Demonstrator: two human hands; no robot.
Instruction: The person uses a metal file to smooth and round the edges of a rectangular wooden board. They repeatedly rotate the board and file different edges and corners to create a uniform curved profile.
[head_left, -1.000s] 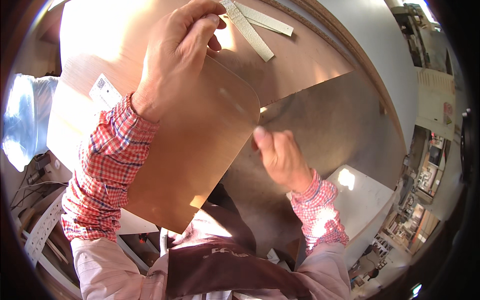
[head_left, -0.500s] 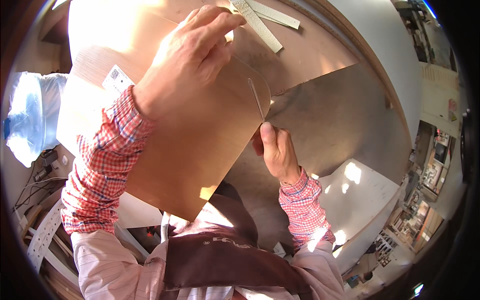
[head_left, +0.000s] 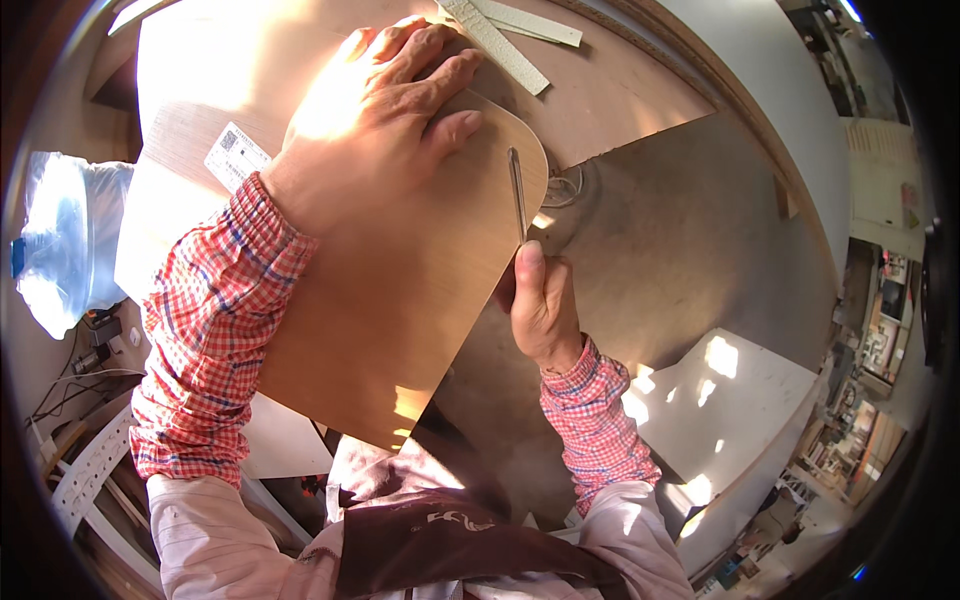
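From here I see my right grip (head_left: 545, 305) holding a slim metal rod (head_left: 517, 195) over the wood-grain board (head_left: 370, 310); my left grip (head_left: 385, 125) lies spread on it, right of a printed label (head_left: 236, 157).

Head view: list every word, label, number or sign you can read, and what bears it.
White rectangular paper label on the brown wood-grain panel: print too small to read.
Pale lettering on the dark brown cloth apron: folded, unreadable.
Reddish mark, far right: blurred.

Red, white and blue checked oversleeves (head_left: 215, 330), gathered at the ends; pale shirt (head_left: 215, 540); dark brown apron (head_left: 430, 560) with white print (head_left: 460, 520)
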